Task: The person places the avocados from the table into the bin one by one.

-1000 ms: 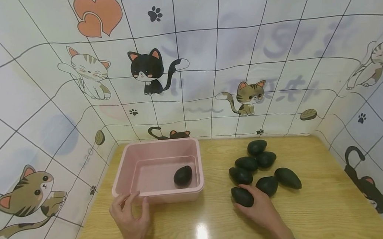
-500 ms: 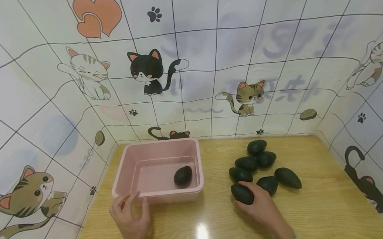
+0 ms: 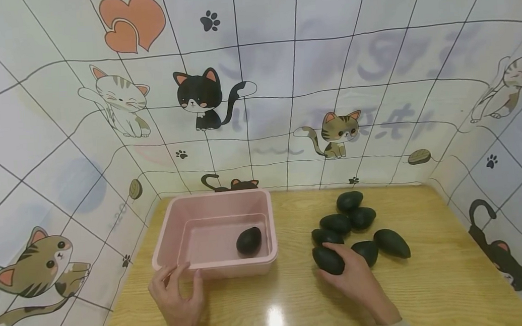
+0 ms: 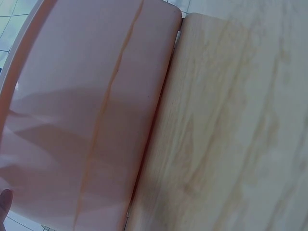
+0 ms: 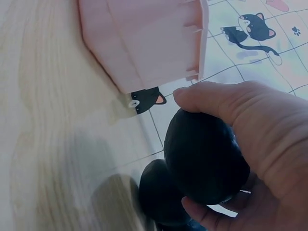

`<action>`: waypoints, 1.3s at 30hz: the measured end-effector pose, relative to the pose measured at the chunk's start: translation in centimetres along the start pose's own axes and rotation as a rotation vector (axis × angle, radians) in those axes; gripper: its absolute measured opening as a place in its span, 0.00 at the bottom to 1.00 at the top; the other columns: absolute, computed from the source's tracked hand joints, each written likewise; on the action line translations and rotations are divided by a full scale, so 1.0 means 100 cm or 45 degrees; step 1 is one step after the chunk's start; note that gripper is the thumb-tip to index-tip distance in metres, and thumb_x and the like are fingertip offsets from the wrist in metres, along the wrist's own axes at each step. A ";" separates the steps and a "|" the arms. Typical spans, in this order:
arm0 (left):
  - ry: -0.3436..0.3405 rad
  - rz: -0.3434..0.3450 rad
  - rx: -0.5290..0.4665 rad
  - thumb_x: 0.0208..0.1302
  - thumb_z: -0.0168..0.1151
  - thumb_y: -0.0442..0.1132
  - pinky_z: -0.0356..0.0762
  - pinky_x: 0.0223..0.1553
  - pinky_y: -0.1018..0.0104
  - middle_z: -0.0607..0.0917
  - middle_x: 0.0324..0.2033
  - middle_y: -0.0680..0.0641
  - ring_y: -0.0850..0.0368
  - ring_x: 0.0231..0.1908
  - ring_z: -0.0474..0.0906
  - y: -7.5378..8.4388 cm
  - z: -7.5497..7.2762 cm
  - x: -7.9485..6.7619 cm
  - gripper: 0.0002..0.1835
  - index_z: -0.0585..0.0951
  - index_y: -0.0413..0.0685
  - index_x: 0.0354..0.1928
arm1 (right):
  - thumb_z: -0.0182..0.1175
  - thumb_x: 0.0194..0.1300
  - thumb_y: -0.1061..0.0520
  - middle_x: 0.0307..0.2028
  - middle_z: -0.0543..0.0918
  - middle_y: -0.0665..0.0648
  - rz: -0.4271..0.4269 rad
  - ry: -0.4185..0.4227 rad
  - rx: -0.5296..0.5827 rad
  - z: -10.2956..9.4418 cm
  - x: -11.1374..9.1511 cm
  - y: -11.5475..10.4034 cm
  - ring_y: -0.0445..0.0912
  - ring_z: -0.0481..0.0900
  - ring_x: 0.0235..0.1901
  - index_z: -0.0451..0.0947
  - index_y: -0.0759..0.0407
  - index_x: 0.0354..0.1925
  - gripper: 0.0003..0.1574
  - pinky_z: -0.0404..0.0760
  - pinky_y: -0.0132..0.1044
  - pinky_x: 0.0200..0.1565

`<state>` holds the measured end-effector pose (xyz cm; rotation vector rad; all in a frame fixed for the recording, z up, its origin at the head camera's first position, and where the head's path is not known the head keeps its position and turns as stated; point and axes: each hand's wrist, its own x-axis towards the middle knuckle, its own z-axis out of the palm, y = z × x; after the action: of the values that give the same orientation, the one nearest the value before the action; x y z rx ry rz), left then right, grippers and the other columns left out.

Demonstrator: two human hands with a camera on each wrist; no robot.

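In the head view my right hand (image 3: 357,280) grips a dark green avocado (image 3: 329,260) between thumb and fingers. The right wrist view shows this held avocado (image 5: 204,156) close up, with another avocado (image 5: 161,195) just beyond it. My left hand (image 3: 179,297) is at the front left of a pink plastic bin (image 3: 218,263), its fingers hooked over the rim and its thumb against the outer front wall. One avocado (image 3: 249,240) lies inside the bin, toward the right. Only a fingertip of the left hand (image 4: 5,199) shows in the left wrist view, beside the bin wall (image 4: 96,110).
Several more avocados (image 3: 336,224) lie clustered on the right of the wooden table (image 3: 293,292), behind and beside my right hand. A cat-patterned covering (image 3: 276,116) encloses the table's back and sides.
My right hand has shifted slightly away from me with the avocado, which now overlaps the one behind it more in the head view. The left hand and the bin have stayed put.
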<state>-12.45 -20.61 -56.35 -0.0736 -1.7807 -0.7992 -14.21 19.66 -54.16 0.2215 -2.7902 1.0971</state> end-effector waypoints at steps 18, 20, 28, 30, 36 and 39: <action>-0.003 0.007 0.008 0.63 0.68 0.49 0.57 0.62 0.73 0.79 0.44 0.28 0.36 0.48 0.68 -0.002 -0.001 -0.002 0.20 0.88 0.35 0.40 | 0.80 0.57 0.51 0.64 0.85 0.59 -0.086 0.037 -0.022 -0.007 0.010 -0.017 0.60 0.84 0.62 0.79 0.53 0.68 0.42 0.83 0.58 0.58; 0.005 0.013 0.005 0.64 0.68 0.49 0.57 0.61 0.73 0.79 0.44 0.28 0.35 0.47 0.68 -0.002 -0.001 -0.001 0.20 0.88 0.35 0.39 | 0.81 0.56 0.52 0.64 0.85 0.59 -0.099 0.045 -0.011 -0.008 0.010 -0.020 0.60 0.85 0.61 0.79 0.53 0.68 0.42 0.83 0.58 0.57; 0.017 0.018 -0.015 0.60 0.69 0.46 0.58 0.62 0.73 0.79 0.43 0.27 0.36 0.47 0.68 -0.002 0.001 0.001 0.19 0.88 0.34 0.40 | 0.80 0.57 0.48 0.65 0.84 0.58 -0.119 0.042 0.010 -0.011 0.017 -0.033 0.59 0.84 0.62 0.79 0.51 0.68 0.42 0.84 0.57 0.55; 0.016 0.014 -0.015 0.60 0.69 0.46 0.58 0.62 0.73 0.79 0.44 0.27 0.37 0.48 0.68 -0.003 0.001 0.001 0.19 0.88 0.34 0.40 | 0.80 0.58 0.46 0.65 0.83 0.57 -0.128 0.042 0.005 -0.012 0.019 -0.036 0.58 0.84 0.61 0.79 0.52 0.68 0.42 0.85 0.55 0.53; -0.004 -0.002 -0.011 0.60 0.69 0.47 0.58 0.62 0.74 0.79 0.45 0.28 0.40 0.49 0.68 -0.003 0.000 -0.002 0.19 0.88 0.35 0.41 | 0.80 0.57 0.44 0.64 0.84 0.57 -0.116 0.023 0.003 -0.015 0.023 -0.049 0.55 0.85 0.60 0.79 0.52 0.68 0.44 0.85 0.53 0.53; -0.022 -0.013 -0.018 0.60 0.69 0.46 0.58 0.62 0.74 0.78 0.45 0.28 0.42 0.50 0.68 -0.003 -0.001 -0.003 0.19 0.88 0.36 0.42 | 0.80 0.57 0.43 0.64 0.84 0.57 -0.115 0.020 0.005 -0.016 0.027 -0.058 0.55 0.85 0.59 0.79 0.51 0.69 0.44 0.85 0.53 0.54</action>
<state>-12.36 -20.78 -56.78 -0.0811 -1.7931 -0.8212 -15.64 16.32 -48.70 0.3343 -2.7350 1.0789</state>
